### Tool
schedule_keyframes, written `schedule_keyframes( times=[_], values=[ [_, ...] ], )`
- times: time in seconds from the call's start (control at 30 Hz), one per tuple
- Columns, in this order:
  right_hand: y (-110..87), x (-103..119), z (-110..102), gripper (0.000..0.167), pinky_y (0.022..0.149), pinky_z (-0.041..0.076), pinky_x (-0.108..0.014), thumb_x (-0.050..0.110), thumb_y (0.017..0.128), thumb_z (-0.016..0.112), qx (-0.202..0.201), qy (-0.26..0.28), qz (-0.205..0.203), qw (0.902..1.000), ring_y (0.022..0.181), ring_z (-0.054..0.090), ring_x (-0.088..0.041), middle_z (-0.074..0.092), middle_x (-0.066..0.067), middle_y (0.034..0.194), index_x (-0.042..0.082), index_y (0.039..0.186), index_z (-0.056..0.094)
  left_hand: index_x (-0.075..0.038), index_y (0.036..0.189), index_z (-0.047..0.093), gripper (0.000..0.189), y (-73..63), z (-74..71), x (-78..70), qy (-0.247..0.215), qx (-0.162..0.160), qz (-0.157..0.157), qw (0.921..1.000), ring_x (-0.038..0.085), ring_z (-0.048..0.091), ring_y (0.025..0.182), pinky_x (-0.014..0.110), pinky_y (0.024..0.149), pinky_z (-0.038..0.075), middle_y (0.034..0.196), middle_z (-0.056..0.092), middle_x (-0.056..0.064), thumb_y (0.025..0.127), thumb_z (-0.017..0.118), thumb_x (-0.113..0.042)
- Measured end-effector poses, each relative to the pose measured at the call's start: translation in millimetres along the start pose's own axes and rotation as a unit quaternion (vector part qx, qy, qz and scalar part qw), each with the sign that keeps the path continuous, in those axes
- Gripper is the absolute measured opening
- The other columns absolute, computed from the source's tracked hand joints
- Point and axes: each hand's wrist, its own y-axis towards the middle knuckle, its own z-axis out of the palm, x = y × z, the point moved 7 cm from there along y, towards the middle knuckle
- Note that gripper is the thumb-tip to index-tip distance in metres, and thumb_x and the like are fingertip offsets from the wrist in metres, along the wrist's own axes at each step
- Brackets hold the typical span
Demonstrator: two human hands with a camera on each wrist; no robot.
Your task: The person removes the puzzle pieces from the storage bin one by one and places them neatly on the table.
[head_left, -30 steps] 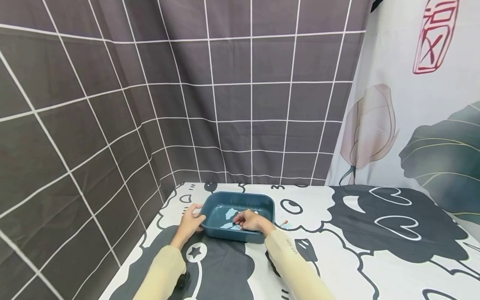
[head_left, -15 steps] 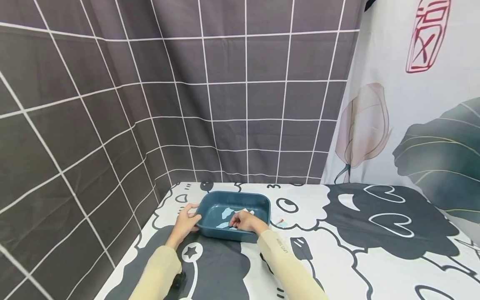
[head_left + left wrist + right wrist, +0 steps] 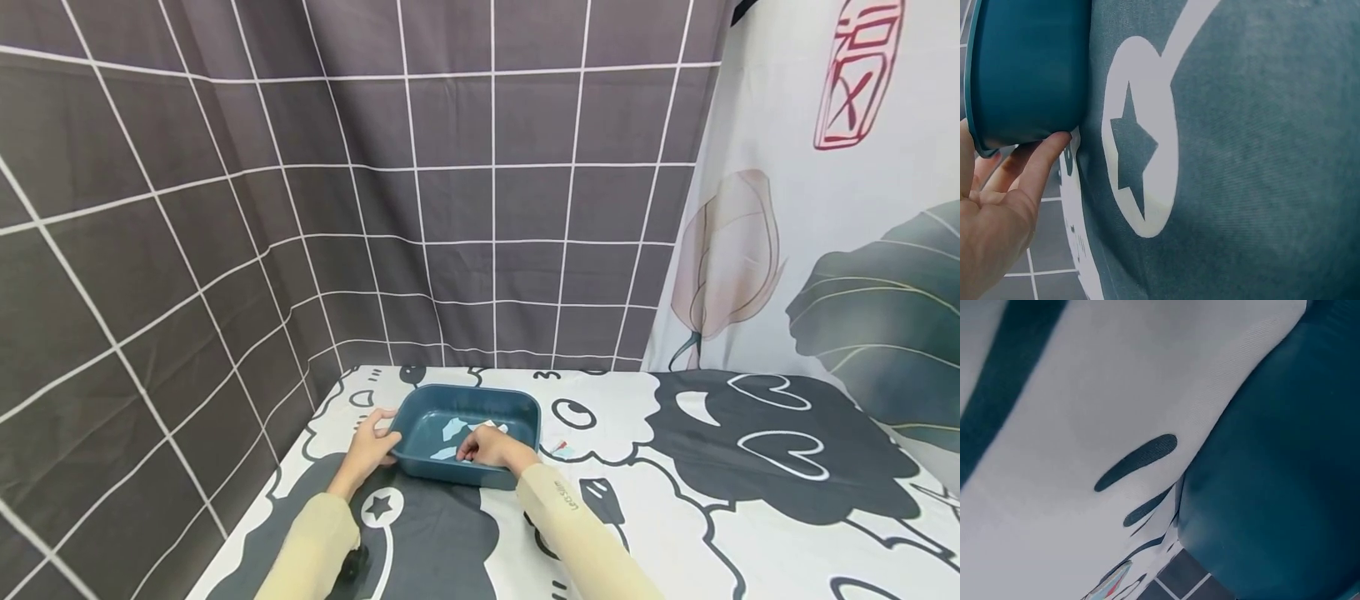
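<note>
A dark teal rectangular plastic basin (image 3: 420,471) stands on the patterned cloth in the head view. My left hand (image 3: 367,450) grips its left end, the thumb at the rim and the fingers against the outer wall, as the left wrist view shows on the basin's wall (image 3: 1029,75). Inside the basin lie several pale blue and white flat scraps, one pale blue scrap (image 3: 453,428) near the middle. My right hand (image 3: 491,446) reaches over the near rim, fingers bent down among the scraps near the floor. I cannot tell whether its fingertips pinch one.
Just right of the basin, a small pale blue and red flat piece (image 3: 561,450) lies on the black-and-white cartoon tablecloth (image 3: 622,567). Behind hangs a dark grey gridded curtain (image 3: 457,200), with a white flower-printed curtain (image 3: 750,125) to the right.
The head view has shifted a little. My right hand stays in the basin, its fingertips having moved slightly down and toward the near left. My left hand keeps its hold on the basin.
</note>
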Motion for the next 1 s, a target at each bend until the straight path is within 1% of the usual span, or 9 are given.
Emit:
schedule_keyframes(
  times=[0.13, 0.33, 0.4, 0.5, 0.6, 0.73, 0.9, 1.0],
  values=[
    [-3.0, -1, -1, 0.018, 0.062, 0.04, -0.012, -0.012, 0.082, 0.059, 0.005, 0.006, -0.001, 1.0, 0.07, 0.049, -0.007, 0.068, -0.008, 0.081, -0.004, 0.092, 0.072, 0.002, 0.131, 0.05, 0.044, 0.0, 2.0, -1.3, 0.001, 0.001, 0.001, 1.0, 0.048, 0.066, 0.103, 0.044, 0.07, 0.063, 0.125, 0.058, 0.038, 0.088, 0.054, -0.001],
    [-6.3, -5, 0, 0.018, 0.065, 0.043, -0.013, -0.008, 0.084, 0.059, 0.016, 0.035, 0.004, 0.9993, 0.073, 0.05, -0.006, 0.068, -0.008, 0.085, -0.005, 0.097, 0.071, 0.001, 0.132, 0.05, 0.045, 1.0, 5.5, -0.1, 0.001, 0.0, -0.003, 1.0, 0.048, 0.066, 0.104, 0.043, 0.07, 0.063, 0.125, 0.058, 0.037, 0.087, 0.054, -0.001],
    [-7.8, -4, -2, 0.018, 0.066, 0.045, -0.013, -0.007, 0.083, 0.06, 0.018, 0.038, -0.003, 0.9991, 0.074, 0.051, -0.005, 0.069, -0.009, 0.087, -0.005, 0.098, 0.071, 0.001, 0.132, 0.05, 0.045, 2.4, 5.9, 0.9, 0.003, 0.001, 0.0, 1.0, 0.048, 0.066, 0.104, 0.043, 0.07, 0.063, 0.125, 0.058, 0.038, 0.087, 0.054, -0.001],
    [-10.4, -1, -8, 0.018, 0.069, 0.049, -0.012, -0.004, 0.083, 0.064, 0.009, 0.039, -0.026, 0.9989, 0.077, 0.054, -0.002, 0.071, -0.012, 0.09, -0.006, 0.099, 0.07, 0.001, 0.132, 0.049, 0.045, 4.3, 5.6, 1.7, 0.005, 0.001, 0.004, 1.0, 0.048, 0.066, 0.103, 0.042, 0.069, 0.063, 0.125, 0.058, 0.038, 0.088, 0.054, -0.001],
    [-12.8, 1, -17, 0.02, 0.07, 0.05, -0.014, 0.0, 0.08, 0.07, -0.026, 0.046, -0.034, 0.998, 0.076, 0.056, -0.003, 0.071, -0.013, 0.089, -0.006, 0.099, 0.07, 0.001, 0.132, 0.049, 0.044, 4.8, 4.5, 2.9, 0.002, 0.0, 0.002, 1.0, 0.047, 0.067, 0.101, 0.041, 0.07, 0.063, 0.124, 0.058, 0.037, 0.088, 0.054, -0.001],
    [-17.2, 1, -28, 0.024, 0.069, 0.051, -0.016, 0.005, 0.077, 0.075, -0.082, 0.06, -0.02, 0.9947, 0.077, 0.057, -0.005, 0.071, -0.01, 0.089, -0.002, 0.1, 0.071, 0.001, 0.133, 0.049, 0.045, 3.3, 2.8, 3.8, 0.0, -0.001, 0.002, 1.0, 0.047, 0.068, 0.1, 0.042, 0.071, 0.063, 0.123, 0.059, 0.037, 0.088, 0.053, -0.001],
    [-22.7, 0, -38, 0.026, 0.071, 0.051, -0.016, 0.008, 0.076, 0.076, -0.133, 0.063, -0.026, 0.9888, 0.078, 0.057, -0.005, 0.069, -0.009, 0.09, -0.001, 0.101, 0.071, 0.002, 0.133, 0.049, 0.044, 2.2, 2.8, 3.6, -0.005, 0.001, 0.006, 1.0, 0.047, 0.068, 0.1, 0.043, 0.071, 0.063, 0.122, 0.059, 0.037, 0.089, 0.053, -0.001],
    [-27.8, -1, -46, 0.027, 0.071, 0.05, -0.015, 0.008, 0.076, 0.075, -0.16, 0.068, -0.038, 0.984, 0.076, 0.056, -0.004, 0.068, -0.011, 0.089, -0.002, 0.101, 0.07, 0.002, 0.132, 0.049, 0.043, 2.8, 2.3, 5.2, -0.008, -0.001, 0.004, 1.0, 0.047, 0.067, 0.101, 0.043, 0.072, 0.063, 0.123, 0.059, 0.038, 0.089, 0.054, -0.001]
  ],
)
